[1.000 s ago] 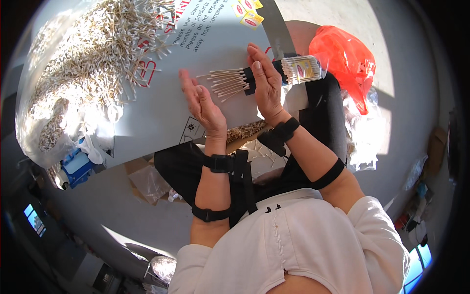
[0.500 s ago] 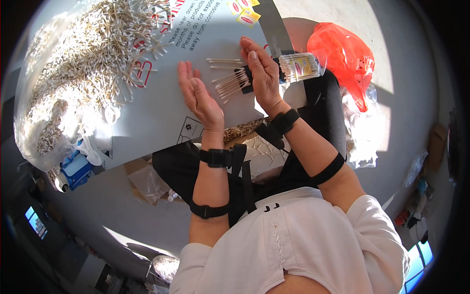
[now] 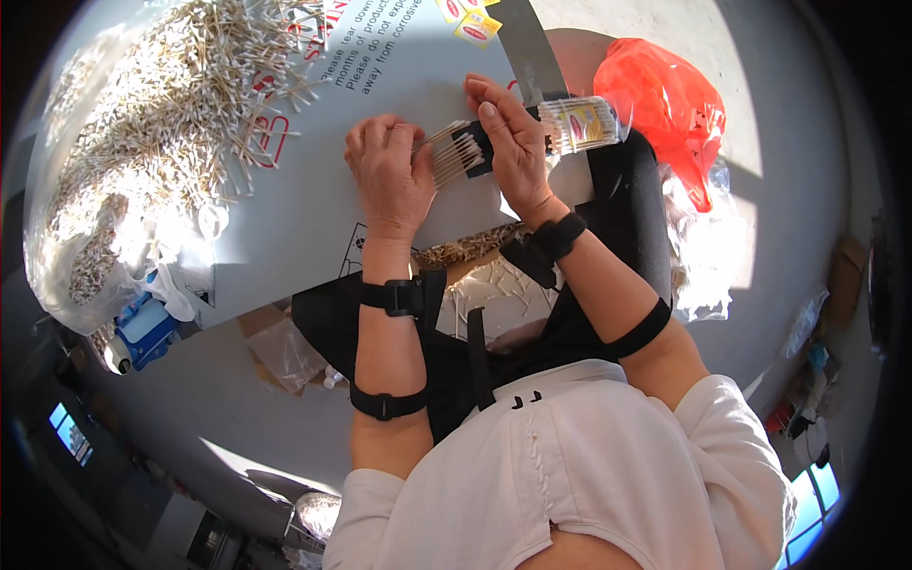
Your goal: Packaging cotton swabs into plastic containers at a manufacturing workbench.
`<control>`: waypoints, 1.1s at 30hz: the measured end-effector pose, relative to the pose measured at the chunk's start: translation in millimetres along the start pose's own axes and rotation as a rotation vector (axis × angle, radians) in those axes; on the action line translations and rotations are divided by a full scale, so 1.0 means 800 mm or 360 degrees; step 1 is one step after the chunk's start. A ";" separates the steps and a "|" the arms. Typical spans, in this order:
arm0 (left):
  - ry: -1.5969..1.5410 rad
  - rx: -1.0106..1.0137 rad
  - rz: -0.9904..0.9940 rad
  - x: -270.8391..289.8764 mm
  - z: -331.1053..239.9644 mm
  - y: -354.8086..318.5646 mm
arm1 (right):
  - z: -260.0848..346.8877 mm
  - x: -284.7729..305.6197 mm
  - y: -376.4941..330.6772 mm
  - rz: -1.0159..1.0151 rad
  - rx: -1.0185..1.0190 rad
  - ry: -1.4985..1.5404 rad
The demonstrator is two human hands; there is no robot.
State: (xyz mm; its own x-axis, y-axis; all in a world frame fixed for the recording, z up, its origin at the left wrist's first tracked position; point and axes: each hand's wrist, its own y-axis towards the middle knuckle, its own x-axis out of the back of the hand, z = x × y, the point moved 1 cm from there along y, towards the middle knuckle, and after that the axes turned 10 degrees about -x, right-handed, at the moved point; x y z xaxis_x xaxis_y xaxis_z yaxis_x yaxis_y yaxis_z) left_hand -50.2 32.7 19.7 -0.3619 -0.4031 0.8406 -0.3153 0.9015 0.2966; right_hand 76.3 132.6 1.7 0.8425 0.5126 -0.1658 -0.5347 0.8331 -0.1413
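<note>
A fan of cotton swabs (image 3: 454, 157) sticks out to the left from a black holder (image 3: 472, 142) near the table's right end. My left hand (image 3: 391, 176) is closed over the swabs' left ends, its fingers bent down and partly hiding them. Beside the holder, my right hand (image 3: 513, 142) is loosely curved, thumb apart from the fingers, its outer edge against the holder. On the holder's right side sits a clear pack of cotton swabs (image 3: 578, 125) with a yellow label.
A large heap of loose cotton swabs (image 3: 171, 104) spills from a clear bag at the left of the grey table (image 3: 285, 237). Yellow-and-red labels (image 3: 475, 27) lie at the far edge. A red plastic bag (image 3: 655, 104) is at the right. More swabs (image 3: 494, 294) lie below the near edge.
My left hand was open beside the swabs; it has turned palm down and closed on their left ends. The stray swabs are now beneath it. My right hand stays nearly still.
</note>
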 end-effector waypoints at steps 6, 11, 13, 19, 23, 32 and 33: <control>-0.0635 0.0258 -0.0561 -0.020 -0.033 -0.023 | 0.001 -0.007 -0.007 0.0012 0.0003 0.0153; -0.1131 0.0397 -0.0664 -0.027 -0.038 -0.015 | 0.001 -0.017 -0.022 0.0095 -0.0101 0.0152; -0.1299 0.0423 -0.0629 -0.026 -0.034 -0.010 | 0.000 -0.016 -0.021 -0.0014 -0.0118 0.0391; 0.0161 -0.0037 0.0110 -0.014 -0.047 -0.032 | 0.005 0.007 -0.013 -0.0022 -0.0136 0.0405; 0.0222 0.0018 0.0377 -0.019 -0.064 -0.055 | 0.009 0.009 -0.019 -0.0014 -0.0159 0.0336; 0.0353 -0.0125 0.0545 -0.014 -0.046 -0.041 | 0.002 -0.001 -0.026 -0.0083 -0.0111 0.0262; 0.0273 -0.0117 0.0405 -0.012 -0.046 -0.042 | 0.001 -0.001 -0.024 -0.0083 -0.0108 0.0262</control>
State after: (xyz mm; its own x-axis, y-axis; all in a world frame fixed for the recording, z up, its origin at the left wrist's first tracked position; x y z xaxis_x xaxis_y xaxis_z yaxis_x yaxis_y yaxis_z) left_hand -4.2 11.8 18.4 -0.2658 -0.1365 0.9543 -0.1673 0.9814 0.0938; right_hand 86.2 116.4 5.5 0.8500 0.4234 -0.3134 -0.4984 0.8390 -0.2184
